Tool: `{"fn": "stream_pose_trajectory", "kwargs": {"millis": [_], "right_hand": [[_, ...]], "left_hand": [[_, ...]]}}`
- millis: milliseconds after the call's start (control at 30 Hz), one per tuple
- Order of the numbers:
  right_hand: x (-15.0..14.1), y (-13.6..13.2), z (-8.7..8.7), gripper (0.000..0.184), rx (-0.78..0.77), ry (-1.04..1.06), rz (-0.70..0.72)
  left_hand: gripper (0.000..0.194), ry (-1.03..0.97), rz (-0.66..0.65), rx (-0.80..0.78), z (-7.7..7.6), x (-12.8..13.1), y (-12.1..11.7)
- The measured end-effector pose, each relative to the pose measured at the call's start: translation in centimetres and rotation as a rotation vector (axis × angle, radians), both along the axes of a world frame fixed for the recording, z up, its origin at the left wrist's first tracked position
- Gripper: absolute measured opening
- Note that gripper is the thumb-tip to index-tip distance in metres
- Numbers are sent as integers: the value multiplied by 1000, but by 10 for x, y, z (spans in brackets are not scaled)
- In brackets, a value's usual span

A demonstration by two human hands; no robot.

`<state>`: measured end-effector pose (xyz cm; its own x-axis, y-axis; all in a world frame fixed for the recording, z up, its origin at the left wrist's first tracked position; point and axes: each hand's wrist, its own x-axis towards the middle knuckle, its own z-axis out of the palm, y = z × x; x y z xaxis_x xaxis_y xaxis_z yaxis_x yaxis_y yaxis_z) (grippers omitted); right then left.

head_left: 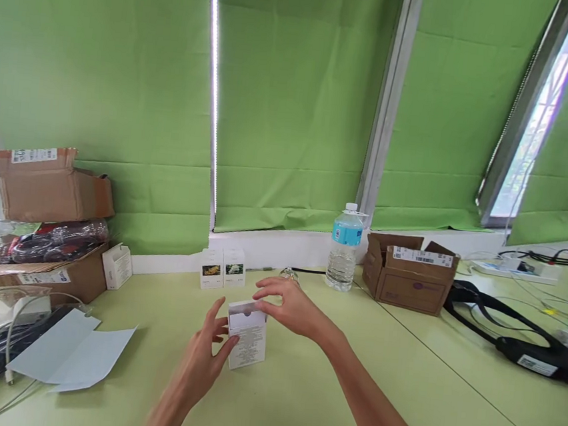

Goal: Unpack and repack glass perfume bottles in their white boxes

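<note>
White carton [249,349], lightly gripped by the left hand [202,359], stood beneath the right hand [295,310], fingers parted; steady bracing served best.

Two hands [202,362], four white cartons [248,347], three brown boxes [412,287].

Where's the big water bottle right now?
In the head view, the water bottle stands right of centre on the table, just left of the open cardboard box, in front of the window ledge.
</note>
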<state>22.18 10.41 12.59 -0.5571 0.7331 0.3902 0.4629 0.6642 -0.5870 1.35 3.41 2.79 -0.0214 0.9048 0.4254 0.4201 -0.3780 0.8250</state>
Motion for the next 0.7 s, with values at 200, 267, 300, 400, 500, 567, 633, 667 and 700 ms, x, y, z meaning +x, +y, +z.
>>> {"fn": "stream_pose_trajectory", "kwargs": {"millis": [200,267,300,400,500,567,633,667,700], "right_hand": [[29,24,4,28,24,160,-165],[42,38,-3,28,6,161,-241],[49,44,-8,28,-2,159,-273],[64,63,-26,27,-36,145,-347],[74,78,-46,26,-73,123,-396],[77,86,-59,26,-95,107,-427],[80,92,-73,27,-110,93,-460],[81,95,-79,28,-115,88,-478],[82,98,-85,29,-118,83,-498]], "left_hand": [[48,-86,-85,-156,-15,2,8],[42,-145,-119,-193,-18,1,11],[42,-177,-120,-199,-19,0,12],[47,-244,-66,-189,-20,-11,16],[52,-271,21,-177,-24,-26,22],[55,-274,39,-180,-27,-34,25],[58,-270,26,-191,-30,-39,27],[60,-265,16,-198,-31,-40,27],[61,-260,8,-204,-31,-40,28]]}}
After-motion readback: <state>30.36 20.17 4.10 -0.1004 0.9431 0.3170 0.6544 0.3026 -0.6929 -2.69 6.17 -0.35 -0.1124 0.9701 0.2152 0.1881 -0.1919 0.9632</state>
